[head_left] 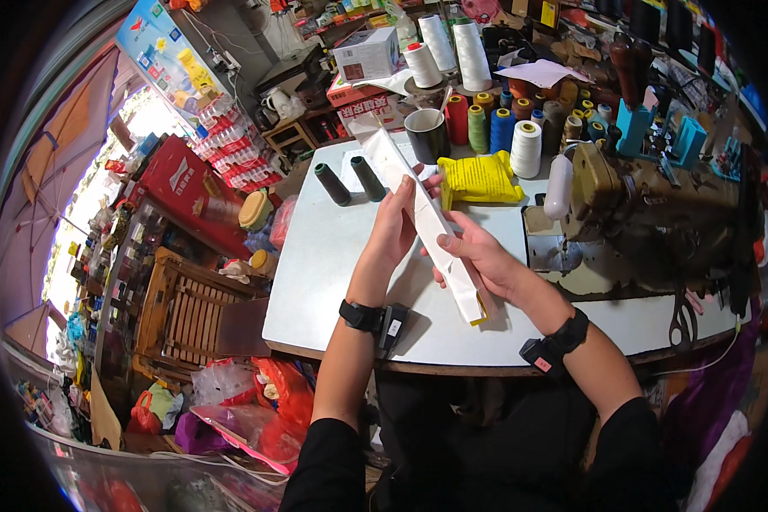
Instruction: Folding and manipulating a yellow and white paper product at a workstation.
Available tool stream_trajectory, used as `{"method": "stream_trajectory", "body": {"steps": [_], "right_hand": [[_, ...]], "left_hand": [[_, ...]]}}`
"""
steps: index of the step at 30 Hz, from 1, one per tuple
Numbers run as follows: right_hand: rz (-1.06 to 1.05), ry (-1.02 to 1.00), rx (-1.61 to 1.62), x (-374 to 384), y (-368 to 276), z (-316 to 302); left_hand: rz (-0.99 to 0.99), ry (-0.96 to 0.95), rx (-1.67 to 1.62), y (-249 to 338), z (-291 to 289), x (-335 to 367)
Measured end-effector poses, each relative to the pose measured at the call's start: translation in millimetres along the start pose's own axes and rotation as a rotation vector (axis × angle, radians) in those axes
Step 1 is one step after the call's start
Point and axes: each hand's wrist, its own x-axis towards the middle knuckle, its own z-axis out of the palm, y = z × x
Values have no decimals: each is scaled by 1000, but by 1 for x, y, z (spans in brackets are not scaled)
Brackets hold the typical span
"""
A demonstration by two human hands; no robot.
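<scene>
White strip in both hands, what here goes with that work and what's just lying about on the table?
In hand:
long white strip, yellow at its near end
left hand, gripping its middle
right hand, holding lower down

Lying about:
two dark thread spools
yellow packet
dark cup
coloured thread cones
sewing machine
scissors

On my white table (333, 282) two dark thread spools (350, 181) lie beside a yellow folded cloth (481, 179). A dark mug (427, 135) stands before coloured thread cones (495, 128), and my sewing machine (648, 200) sits right.
</scene>
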Motion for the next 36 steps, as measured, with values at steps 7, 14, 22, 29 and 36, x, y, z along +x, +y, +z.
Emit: {"method": "stream_trajectory", "body": {"steps": [7,14,22,29,36], "right_hand": [[60,-2,-7,-4,-8,4],[142,-32,19,-7,-11,11],[169,-108,-15,-8,-6,5],[286,-216,-106,-10,-9,13],[359,-307,-94,-16,-16,19]], "left_hand": [[18,32,41,-1,-2,-4],[44,1,-59,-3,0,-3],[120,-34,-210,-2,-1,-2],[270,-52,-561,22,-35,6],[387,-130,-684,32,-63,6]]}}
